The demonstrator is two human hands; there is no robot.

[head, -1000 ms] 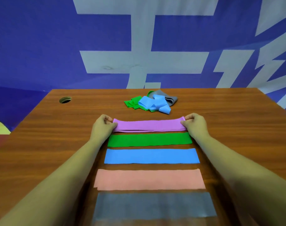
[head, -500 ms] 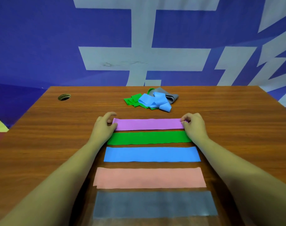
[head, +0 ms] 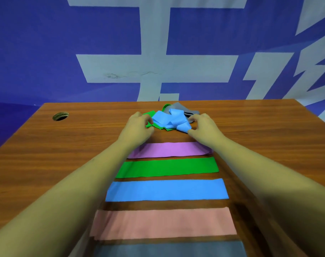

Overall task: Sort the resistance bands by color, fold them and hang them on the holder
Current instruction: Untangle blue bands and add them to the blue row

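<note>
Loosely curled left fingers [head: 146, 120], right fingers [head: 196, 118], touching bands [head: 170, 118]

Left hand [head: 137, 127] and right hand [head: 204, 127] left purple band [head: 171, 149]; reached crumpled pile [head: 169, 118].

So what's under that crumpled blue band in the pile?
Under the crumpled blue band a crumpled green band shows, a grey band behind; anything further beneath is covered.

Five flat bands [head: 167, 190] in a row, tangled blue-green-grey pile [head: 170, 118] beyond
</note>
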